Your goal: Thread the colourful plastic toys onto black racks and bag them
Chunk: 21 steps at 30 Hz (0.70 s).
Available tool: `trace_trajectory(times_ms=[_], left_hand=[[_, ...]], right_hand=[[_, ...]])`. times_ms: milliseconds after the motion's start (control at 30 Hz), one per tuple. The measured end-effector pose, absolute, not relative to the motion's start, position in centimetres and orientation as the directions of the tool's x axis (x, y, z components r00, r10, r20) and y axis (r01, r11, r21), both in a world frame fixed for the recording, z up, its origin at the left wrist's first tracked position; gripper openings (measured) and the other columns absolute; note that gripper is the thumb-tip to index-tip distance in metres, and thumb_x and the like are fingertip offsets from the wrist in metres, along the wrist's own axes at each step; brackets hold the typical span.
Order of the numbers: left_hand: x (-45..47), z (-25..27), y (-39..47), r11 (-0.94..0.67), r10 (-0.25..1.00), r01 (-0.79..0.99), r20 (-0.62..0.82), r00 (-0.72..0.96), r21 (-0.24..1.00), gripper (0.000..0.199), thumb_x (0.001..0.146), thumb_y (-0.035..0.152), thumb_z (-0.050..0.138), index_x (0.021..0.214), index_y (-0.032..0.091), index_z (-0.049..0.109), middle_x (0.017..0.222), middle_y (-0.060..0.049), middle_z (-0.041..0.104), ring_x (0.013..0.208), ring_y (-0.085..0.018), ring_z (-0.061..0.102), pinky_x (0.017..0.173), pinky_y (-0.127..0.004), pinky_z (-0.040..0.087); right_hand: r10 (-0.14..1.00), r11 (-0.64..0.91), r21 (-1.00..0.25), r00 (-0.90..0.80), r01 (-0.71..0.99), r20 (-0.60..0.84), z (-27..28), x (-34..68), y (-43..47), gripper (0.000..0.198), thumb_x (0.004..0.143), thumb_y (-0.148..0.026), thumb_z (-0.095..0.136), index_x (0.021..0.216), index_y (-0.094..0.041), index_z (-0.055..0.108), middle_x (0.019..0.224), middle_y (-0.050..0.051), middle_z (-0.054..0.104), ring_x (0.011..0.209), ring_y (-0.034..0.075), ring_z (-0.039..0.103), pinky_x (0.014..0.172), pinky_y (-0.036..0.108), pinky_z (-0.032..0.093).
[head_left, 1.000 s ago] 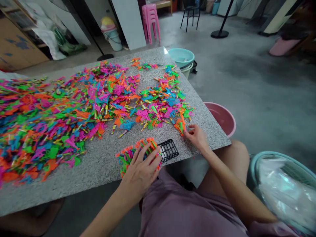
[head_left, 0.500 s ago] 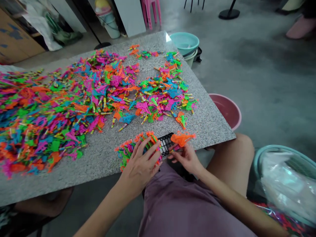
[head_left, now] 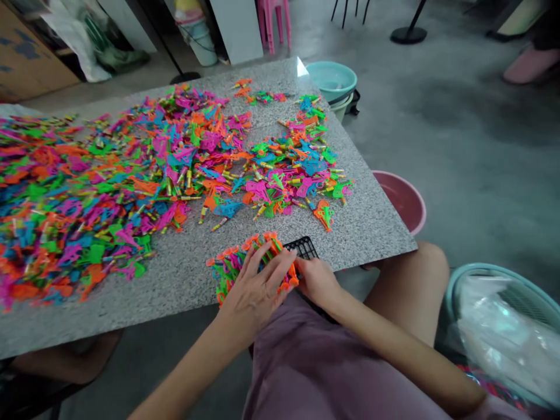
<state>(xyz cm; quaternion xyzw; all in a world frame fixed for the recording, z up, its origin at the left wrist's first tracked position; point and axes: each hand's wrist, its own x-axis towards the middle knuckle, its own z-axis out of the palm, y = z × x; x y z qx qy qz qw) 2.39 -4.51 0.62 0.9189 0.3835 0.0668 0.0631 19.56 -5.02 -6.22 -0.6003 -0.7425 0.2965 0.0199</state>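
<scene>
A tight row of bright plastic toy guns (head_left: 234, 262), their orange ends sticking up, stands in a black plastic grid tray (head_left: 308, 248) at the table's front edge. My left hand (head_left: 256, 286) lies across the row with its fingers spread, touching the tops. At the right end of the row, my right hand (head_left: 318, 283) is closed, its fingertips against an orange toy gun (head_left: 292, 274). My fingers hide part of that toy gun. The right end of the tray shows its bare grid beyond my right hand.
Heaps of loose toy guns (head_left: 109, 192) cover the left and middle of the speckled stone table (head_left: 371, 224). By the right edge stand a pink basin (head_left: 405, 201) and a turquoise basin (head_left: 332, 79). A basket with clear plastic bags (head_left: 499, 321) is at lower right.
My right hand has brought the orange toy gun left and down to the end of the row beside my left hand. My left hand stays on the row.
</scene>
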Motion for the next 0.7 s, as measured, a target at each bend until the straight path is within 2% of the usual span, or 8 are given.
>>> trace_trajectory(times_ms=[133, 200, 300, 367, 467, 600, 700], left_hand=[[2.5, 0.6, -4.2, -0.721, 0.690, 0.680, 0.044, 0.722, 0.133, 0.050, 0.095, 0.031, 0.054, 0.143, 0.021, 0.044, 0.136, -0.006, 0.057, 0.136, -0.034, 0.035, 0.112, -0.057, 0.035], [2.5, 0.5, -4.1, -0.727, 0.685, 0.676, 0.052, 0.727, 0.124, 0.043, 0.095, 0.033, 0.053, 0.137, 0.022, 0.051, 0.134, -0.005, 0.058, 0.135, -0.034, 0.037, 0.112, -0.057, 0.036], [2.2, 0.3, -3.9, -0.744, 0.666, 0.657, 0.070, 0.742, 0.120, 0.035, 0.094, 0.030, 0.055, 0.128, 0.023, 0.059, 0.134, -0.004, 0.059, 0.136, -0.033, 0.037, 0.112, -0.056, 0.036], [2.0, 0.2, -3.9, -0.748, 0.663, 0.654, 0.068, 0.746, 0.113, 0.032, 0.091, 0.028, 0.059, 0.123, 0.023, 0.061, 0.134, -0.004, 0.059, 0.138, -0.034, 0.035, 0.112, -0.056, 0.035], [1.9, 0.2, -4.0, -0.741, 0.671, 0.662, 0.085, 0.736, 0.117, 0.032, 0.090, 0.027, 0.061, 0.122, 0.022, 0.061, 0.134, -0.004, 0.059, 0.137, -0.035, 0.035, 0.112, -0.057, 0.036], [1.8, 0.2, -4.0, -0.749, 0.661, 0.648, 0.101, 0.743, 0.137, 0.034, 0.089, 0.024, 0.061, 0.123, 0.023, 0.060, 0.135, -0.003, 0.059, 0.137, -0.035, 0.035, 0.112, -0.057, 0.035], [1.8, 0.2, -3.9, -0.758, 0.650, 0.638, 0.083, 0.755, 0.133, 0.035, 0.088, 0.023, 0.062, 0.123, 0.023, 0.060, 0.137, -0.002, 0.057, 0.139, -0.035, 0.032, 0.114, -0.058, 0.033]], right_hand=[[0.906, 0.152, -0.429, -0.299, 0.890, -0.300, -6.8, 18.9, -5.5, 0.034, 0.090, -0.017, 0.049, 0.122, -0.017, 0.059, 0.090, 0.014, 0.074, 0.081, 0.024, 0.071, 0.068, 0.028, 0.046], [0.904, 0.176, -0.476, -0.333, 0.861, -0.269, -7.0, 19.5, -5.4, 0.034, 0.090, -0.015, 0.049, 0.122, -0.016, 0.058, 0.092, 0.012, 0.074, 0.079, 0.022, 0.070, 0.069, 0.028, 0.047], [0.910, 0.199, -0.564, -0.365, 0.802, -0.199, -6.9, 22.1, -3.5, 0.030, 0.089, -0.023, 0.059, 0.119, -0.018, 0.060, 0.098, 0.007, 0.072, 0.082, 0.018, 0.068, 0.073, 0.025, 0.048], [0.961, 0.169, -0.486, -0.252, 0.857, -0.111, -6.9, 24.4, -1.8, 0.034, 0.093, -0.030, 0.057, 0.125, -0.018, 0.057, 0.110, 0.009, 0.067, 0.092, 0.019, 0.064, 0.079, 0.027, 0.049], [0.995, 0.082, -0.307, -0.093, 0.948, -0.022, -7.1, 26.7, -0.7, 0.035, 0.096, -0.017, 0.044, 0.129, -0.014, 0.055, 0.120, 0.018, 0.060, 0.104, 0.025, 0.056, 0.084, 0.034, 0.047], [0.969, 0.209, -0.198, -0.229, 0.958, -0.086, -7.0, 27.0, -0.8, 0.033, 0.089, -0.003, 0.044, 0.117, -0.012, 0.059, 0.101, 0.015, 0.063, 0.096, 0.025, 0.056, 0.078, 0.033, 0.046], [0.899, 0.429, -0.117, -0.436, 0.896, -0.047, -6.6, 27.3, 1.9, 0.030, 0.091, -0.003, 0.042, 0.113, -0.014, 0.059, 0.113, 0.016, 0.061, 0.097, 0.024, 0.056, 0.074, 0.031, 0.044]])
